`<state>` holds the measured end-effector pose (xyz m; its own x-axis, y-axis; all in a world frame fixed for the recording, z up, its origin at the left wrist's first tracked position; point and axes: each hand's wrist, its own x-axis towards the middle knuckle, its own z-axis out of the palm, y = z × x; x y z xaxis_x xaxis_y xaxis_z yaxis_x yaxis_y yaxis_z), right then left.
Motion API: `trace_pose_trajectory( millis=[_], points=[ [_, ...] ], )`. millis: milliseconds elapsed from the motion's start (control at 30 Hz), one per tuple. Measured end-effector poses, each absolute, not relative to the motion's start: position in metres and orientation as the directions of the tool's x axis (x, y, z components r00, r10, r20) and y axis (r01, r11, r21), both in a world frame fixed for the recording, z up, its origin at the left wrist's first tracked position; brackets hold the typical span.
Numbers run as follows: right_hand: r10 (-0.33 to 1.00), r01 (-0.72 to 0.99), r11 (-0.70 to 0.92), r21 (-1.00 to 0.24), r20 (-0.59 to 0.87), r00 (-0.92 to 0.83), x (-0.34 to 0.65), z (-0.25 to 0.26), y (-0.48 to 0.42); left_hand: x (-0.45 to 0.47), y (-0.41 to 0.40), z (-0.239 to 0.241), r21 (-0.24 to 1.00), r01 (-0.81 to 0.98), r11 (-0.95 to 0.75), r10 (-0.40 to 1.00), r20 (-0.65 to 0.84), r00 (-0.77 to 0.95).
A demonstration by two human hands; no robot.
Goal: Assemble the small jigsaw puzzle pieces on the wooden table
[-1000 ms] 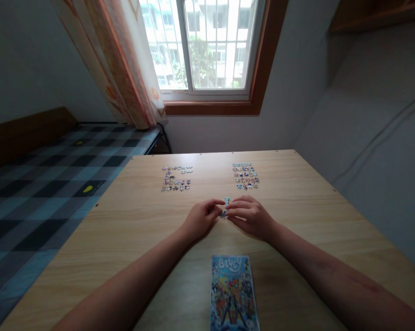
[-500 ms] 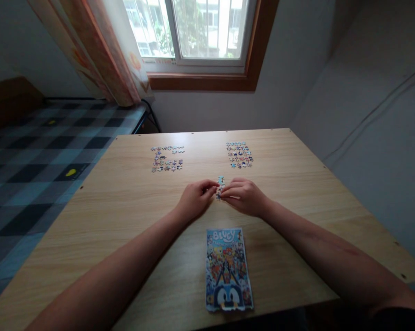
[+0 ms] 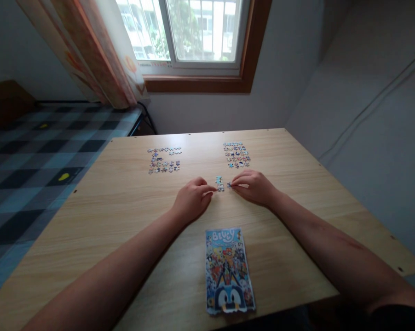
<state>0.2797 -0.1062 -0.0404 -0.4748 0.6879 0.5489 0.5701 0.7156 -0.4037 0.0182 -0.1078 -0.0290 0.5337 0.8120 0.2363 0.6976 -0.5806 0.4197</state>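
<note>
A short strip of joined puzzle pieces (image 3: 220,183) lies on the wooden table (image 3: 131,211) between my hands. My left hand (image 3: 192,201) rests curled just left of it, its fingertips pinched together and touching the strip's lower edge. My right hand (image 3: 254,186) sits to the right, fingers closed in a pinch on a single small puzzle piece (image 3: 229,185) a little apart from the strip.
Two groups of loose puzzle pieces lie farther back, one at the left (image 3: 164,160) and one at the right (image 3: 237,154). A colourful Bluey picture card (image 3: 228,270) lies near the front edge. A checked bed (image 3: 38,156) stands left of the table; a wall is close on the right.
My hands have come slightly apart: the right hand drew back to the right with one small piece, leaving the strip on the table. The view has tilted down a little.
</note>
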Motion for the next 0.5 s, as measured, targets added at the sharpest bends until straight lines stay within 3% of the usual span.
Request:
trace_pose_trajectory(
  millis=[200,500],
  points=[
    [0.717,0.524,0.696,-0.492,0.521,-0.463,0.268,-0.039,-0.114,0.016,-0.106,-0.033,0.406,0.688,-0.602,0.798,0.266,0.541],
    [0.659,0.524,0.751,-0.401,0.491,-0.569,0.256,-0.038,-0.116,0.020,-0.111,-0.034,0.237,0.705,-0.668,0.741,0.291,0.605]
  ],
)
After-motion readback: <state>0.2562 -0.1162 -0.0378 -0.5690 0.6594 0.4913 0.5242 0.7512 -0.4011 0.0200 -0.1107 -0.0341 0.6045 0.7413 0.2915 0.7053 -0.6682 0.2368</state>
